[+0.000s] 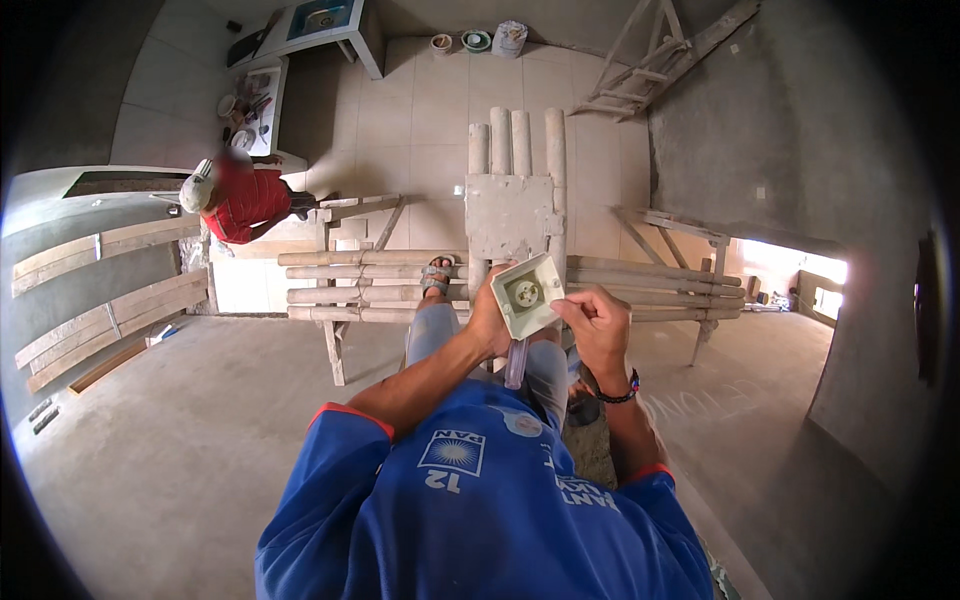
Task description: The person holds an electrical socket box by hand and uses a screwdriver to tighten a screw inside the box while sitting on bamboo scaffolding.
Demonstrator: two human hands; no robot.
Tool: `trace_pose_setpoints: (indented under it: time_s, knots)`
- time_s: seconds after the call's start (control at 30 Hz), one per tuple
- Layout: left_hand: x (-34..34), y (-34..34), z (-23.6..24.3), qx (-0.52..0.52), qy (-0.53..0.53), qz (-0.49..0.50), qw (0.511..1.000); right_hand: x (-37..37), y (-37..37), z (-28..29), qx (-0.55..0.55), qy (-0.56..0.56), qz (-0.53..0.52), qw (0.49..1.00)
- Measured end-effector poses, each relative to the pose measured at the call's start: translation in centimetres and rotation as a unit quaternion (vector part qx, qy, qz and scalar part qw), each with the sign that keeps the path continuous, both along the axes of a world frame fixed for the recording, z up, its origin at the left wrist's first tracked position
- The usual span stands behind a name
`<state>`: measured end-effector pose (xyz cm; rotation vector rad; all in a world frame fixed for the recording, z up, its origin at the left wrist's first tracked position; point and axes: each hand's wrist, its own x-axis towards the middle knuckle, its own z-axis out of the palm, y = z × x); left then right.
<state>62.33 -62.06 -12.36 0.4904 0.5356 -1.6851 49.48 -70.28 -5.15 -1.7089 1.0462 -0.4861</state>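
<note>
My left hand grips a cream square plastic box from its left side; inside the box is a small round white fitting. My right hand is at the box's lower right edge, thumb and finger closed on it. Below the box a clear, pale purple strip hangs between my legs; whether my left hand holds it too I cannot tell. My feet rest by a scaffold of round poles, with a rough board lying over the poles in front of me.
A person in red stands at the far left beside a white counter with tools and containers. Buckets and a sack line the back wall. Wooden trestles lean at the back right. A concrete floor lies below on both sides.
</note>
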Motion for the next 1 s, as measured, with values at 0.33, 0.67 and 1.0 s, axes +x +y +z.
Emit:
trace_pose_setpoints:
  time_s: [0.33,0.67,1.0]
  knots:
    - [2.3,-0.5,-1.5,-0.007,-0.003,-0.012,1.0,4.4,-1.6,-0.6,-0.118,0.067,0.157,0.978]
    - [4.5,-1.1,1.3,-0.044,-0.025,-0.07,0.996,5.3,-3.0,0.3,-0.078,0.108,0.183,0.974]
    - [5.3,-1.4,0.8,0.001,-0.057,-0.111,0.992,6.1,-3.6,0.9,-0.086,0.078,0.234,0.965]
